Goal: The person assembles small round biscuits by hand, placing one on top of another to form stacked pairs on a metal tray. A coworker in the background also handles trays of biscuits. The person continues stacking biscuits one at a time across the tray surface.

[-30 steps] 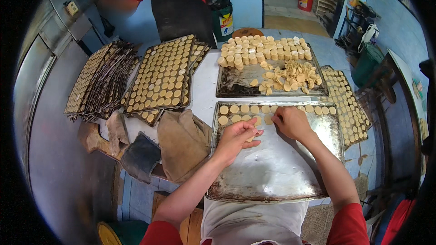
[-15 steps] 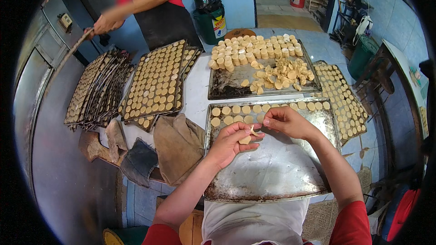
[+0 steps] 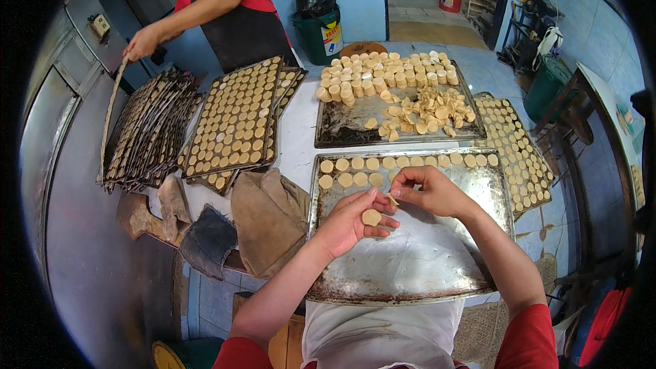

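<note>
My left hand (image 3: 350, 222) holds a small stack of round pale dough discs (image 3: 372, 217) above a worn metal baking tray (image 3: 410, 270). My right hand (image 3: 427, 191) pinches one disc off that stack with its fingertips, just right of the left hand. A row and a part row of discs (image 3: 362, 164) lie along the tray's far edge, just beyond both hands. The near part of the tray is bare metal.
Behind stands a second tray (image 3: 342, 130) with stacked and loose discs (image 3: 389, 75). Filled trays (image 3: 236, 119) lie to the left and another (image 3: 516, 150) to the right. A person in a red shirt and black apron (image 3: 229, 10) handles a tray stack (image 3: 147, 130). Brown cloths (image 3: 266, 219) lie left.
My hands lifted off the tray's disc row and came together over its middle, the left now holding discs. The other person turned to the stacked trays at far left.
</note>
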`<state>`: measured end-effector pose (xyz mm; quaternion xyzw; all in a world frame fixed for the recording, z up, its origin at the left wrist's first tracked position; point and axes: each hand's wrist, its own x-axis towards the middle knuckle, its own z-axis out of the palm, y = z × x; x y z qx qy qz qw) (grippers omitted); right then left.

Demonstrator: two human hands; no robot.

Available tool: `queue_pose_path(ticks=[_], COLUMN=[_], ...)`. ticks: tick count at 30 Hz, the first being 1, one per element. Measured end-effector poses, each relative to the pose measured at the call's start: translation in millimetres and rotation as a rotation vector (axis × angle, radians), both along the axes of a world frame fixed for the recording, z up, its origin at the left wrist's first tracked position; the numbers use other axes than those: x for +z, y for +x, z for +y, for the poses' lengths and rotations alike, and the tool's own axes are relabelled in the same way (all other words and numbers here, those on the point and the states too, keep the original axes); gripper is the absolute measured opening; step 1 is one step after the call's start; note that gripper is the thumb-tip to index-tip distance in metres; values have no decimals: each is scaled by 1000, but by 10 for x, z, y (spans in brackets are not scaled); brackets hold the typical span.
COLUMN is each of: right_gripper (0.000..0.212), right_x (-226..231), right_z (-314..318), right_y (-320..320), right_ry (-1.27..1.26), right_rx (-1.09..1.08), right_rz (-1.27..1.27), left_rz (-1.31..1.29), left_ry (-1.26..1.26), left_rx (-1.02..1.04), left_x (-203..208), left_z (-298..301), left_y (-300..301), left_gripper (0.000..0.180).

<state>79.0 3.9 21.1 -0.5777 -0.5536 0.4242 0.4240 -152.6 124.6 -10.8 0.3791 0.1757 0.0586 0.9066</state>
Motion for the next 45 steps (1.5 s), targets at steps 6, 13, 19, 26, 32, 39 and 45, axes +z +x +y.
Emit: queue_pose_path(ticks=[6,13,19,26,32,39,45], right_gripper=[17,23,23,22,18,10,13], right_x=[132,10,-69,12,90,-73,-236], right_z=[-48,-97,-163,-194,-166,-192,-200], right_y=[-94,-169,-190,-99,58,136,217], right_ry=[5,10,-32,-117,32,187,212], right_rx=[-15,-53,-70,-39,-87,-227,-323], right_rz=[-148,154,-77,143,-437,-1032,-843], left_rz=[172,141,139,153,212,0,8], left_ry=[275,293,294,300,292,-68,-7], left_rx=[113,135,129,112,108,243,208], left_x=[170,99,131,110,75,143,129], left_z=[-170,-150,-205,-205,-206,-193,-182], left_y=[37,28,33,8,18,-9,-5], left_gripper=[27,22,22,26,31,52,46])
